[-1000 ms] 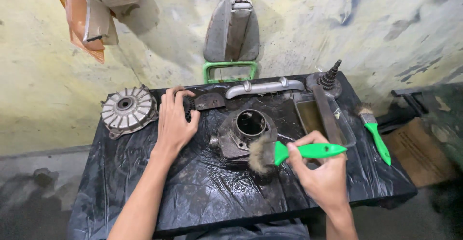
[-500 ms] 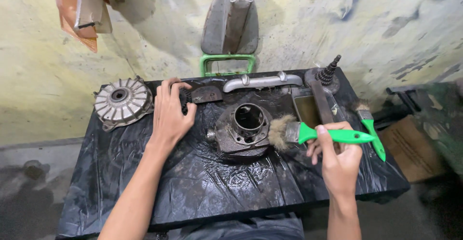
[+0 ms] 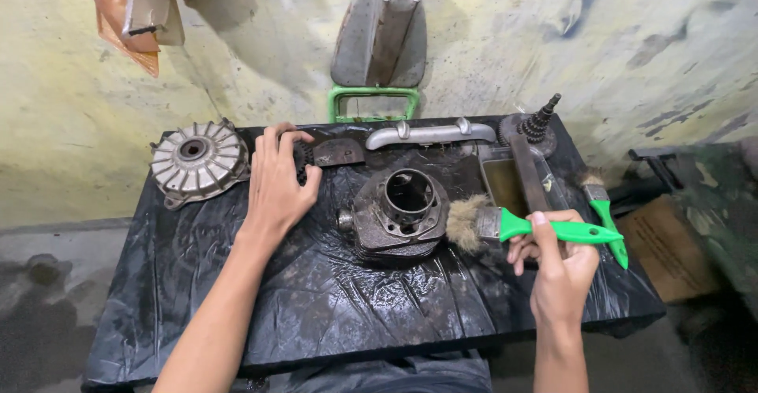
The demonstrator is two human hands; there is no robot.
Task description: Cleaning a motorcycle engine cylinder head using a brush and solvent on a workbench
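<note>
green brush (image 3: 545,229) against engine cylinder (image 3: 399,213)

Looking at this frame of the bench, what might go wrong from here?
1. The right hand holds the green-handled brush with its bristles at the engine cylinder, which neither hand steadies; the left hand rests apart on the black plastic sheet, so the cylinder may slide on the wet-looking plastic.
2. The tray of dirty liquid sits close behind the brush and might get knocked.
</note>
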